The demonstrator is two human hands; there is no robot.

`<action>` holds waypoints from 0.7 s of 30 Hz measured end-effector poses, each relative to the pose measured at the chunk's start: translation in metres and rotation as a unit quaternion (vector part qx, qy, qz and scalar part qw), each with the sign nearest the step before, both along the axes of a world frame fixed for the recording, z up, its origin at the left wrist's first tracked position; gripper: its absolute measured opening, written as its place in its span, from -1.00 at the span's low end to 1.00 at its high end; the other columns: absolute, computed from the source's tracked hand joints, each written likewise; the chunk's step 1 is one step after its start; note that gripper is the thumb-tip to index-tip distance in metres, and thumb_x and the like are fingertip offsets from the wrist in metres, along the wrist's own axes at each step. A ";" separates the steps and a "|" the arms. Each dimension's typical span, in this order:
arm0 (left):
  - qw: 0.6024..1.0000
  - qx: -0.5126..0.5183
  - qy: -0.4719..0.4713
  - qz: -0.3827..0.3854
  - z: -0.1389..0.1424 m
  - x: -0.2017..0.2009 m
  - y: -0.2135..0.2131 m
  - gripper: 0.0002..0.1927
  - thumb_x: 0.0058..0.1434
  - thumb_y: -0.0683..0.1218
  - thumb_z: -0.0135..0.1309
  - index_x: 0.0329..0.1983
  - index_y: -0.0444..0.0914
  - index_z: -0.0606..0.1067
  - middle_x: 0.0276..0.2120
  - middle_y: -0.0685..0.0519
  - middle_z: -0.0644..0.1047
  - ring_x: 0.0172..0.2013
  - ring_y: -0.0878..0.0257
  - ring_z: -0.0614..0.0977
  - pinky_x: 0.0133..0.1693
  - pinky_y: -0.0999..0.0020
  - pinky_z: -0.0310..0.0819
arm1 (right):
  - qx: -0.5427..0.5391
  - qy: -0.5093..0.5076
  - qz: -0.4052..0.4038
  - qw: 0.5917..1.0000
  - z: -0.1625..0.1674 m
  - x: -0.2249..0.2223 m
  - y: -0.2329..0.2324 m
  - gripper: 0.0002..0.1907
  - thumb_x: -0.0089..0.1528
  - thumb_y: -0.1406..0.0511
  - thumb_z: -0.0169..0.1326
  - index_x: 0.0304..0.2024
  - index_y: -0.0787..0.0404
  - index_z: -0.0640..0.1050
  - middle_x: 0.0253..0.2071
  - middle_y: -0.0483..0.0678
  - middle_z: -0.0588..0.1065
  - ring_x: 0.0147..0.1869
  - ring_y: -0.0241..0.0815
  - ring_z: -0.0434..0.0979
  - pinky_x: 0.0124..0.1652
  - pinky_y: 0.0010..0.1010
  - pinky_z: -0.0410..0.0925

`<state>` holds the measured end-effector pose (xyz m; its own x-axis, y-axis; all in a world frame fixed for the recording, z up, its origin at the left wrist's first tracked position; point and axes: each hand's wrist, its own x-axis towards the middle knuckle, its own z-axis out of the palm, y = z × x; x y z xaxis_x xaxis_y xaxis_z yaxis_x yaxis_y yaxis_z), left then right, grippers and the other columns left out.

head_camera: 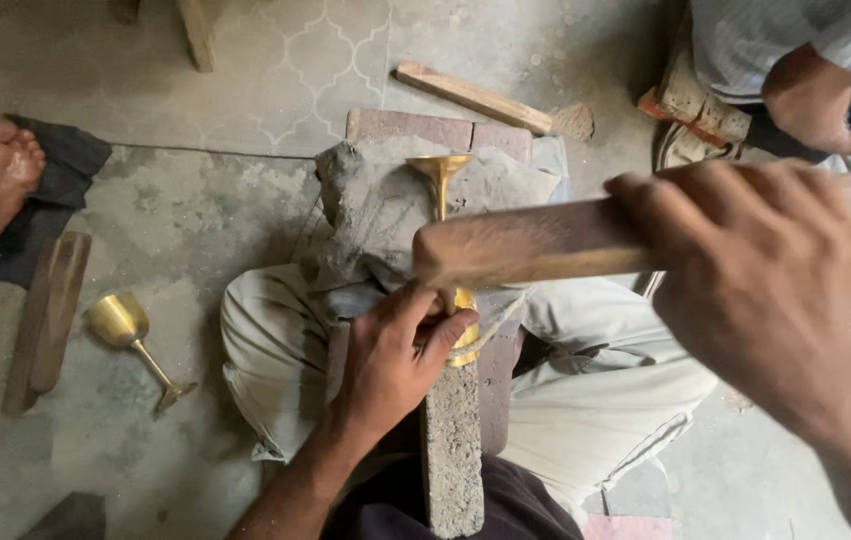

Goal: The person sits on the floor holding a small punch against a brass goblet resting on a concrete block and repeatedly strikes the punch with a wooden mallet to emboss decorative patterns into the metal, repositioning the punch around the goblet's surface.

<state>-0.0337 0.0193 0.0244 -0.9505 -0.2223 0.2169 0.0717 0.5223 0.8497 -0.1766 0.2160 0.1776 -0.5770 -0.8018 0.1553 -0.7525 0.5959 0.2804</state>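
My left hand (392,352) grips the bowl end of a brass goblet (442,180) that lies on a grey cloth (375,210) over bricks, its foot pointing away from me. My right hand (760,270) is shut on a thick wooden stick (525,245), held raised and blurred across the goblet's stem. A rough stone bar (452,450) runs between my knees under the left hand.
A second brass goblet (130,335) lies on the concrete floor at left beside a wooden plank (45,320). Another person's foot (0,170) is at far left; another person sits at top right (805,95). A wooden piece (470,97) lies behind the bricks (415,125).
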 end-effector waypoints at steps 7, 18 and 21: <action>0.992 -0.014 -0.018 -0.123 0.027 -0.021 -0.013 -0.66 0.20 -0.09 0.29 -0.03 -0.28 0.48 -0.25 -0.10 0.64 -0.29 0.03 0.71 -0.28 0.19 0.58 | -0.088 -0.127 -0.104 0.983 -0.014 -0.008 0.036 -0.64 0.18 0.50 0.05 0.02 0.20 0.60 -0.16 0.09 0.60 -0.11 0.10 0.61 -0.11 -0.11 0.44; 0.949 -0.080 -0.126 -0.276 0.046 -0.048 -0.014 -0.61 0.19 -0.03 0.28 0.01 -0.27 0.48 -0.32 -0.09 0.63 -0.23 -0.04 0.71 -0.24 0.10 0.56 | -0.221 -0.210 -0.221 0.926 -0.091 0.034 0.085 -0.64 0.26 0.46 0.03 0.10 0.17 0.58 -0.10 0.12 0.60 -0.02 0.12 0.64 -0.01 -0.17 0.47; 0.960 -0.044 -0.066 -0.267 0.044 -0.048 -0.017 -0.55 0.13 -0.07 0.30 0.07 -0.27 0.49 -0.30 -0.13 0.63 -0.23 -0.10 0.69 -0.25 0.07 0.54 | -0.331 -0.269 -0.265 0.865 -0.093 0.041 0.088 -0.65 0.21 0.41 0.13 0.06 0.19 0.50 -0.10 0.07 0.59 -0.05 0.03 0.64 -0.08 -0.25 0.46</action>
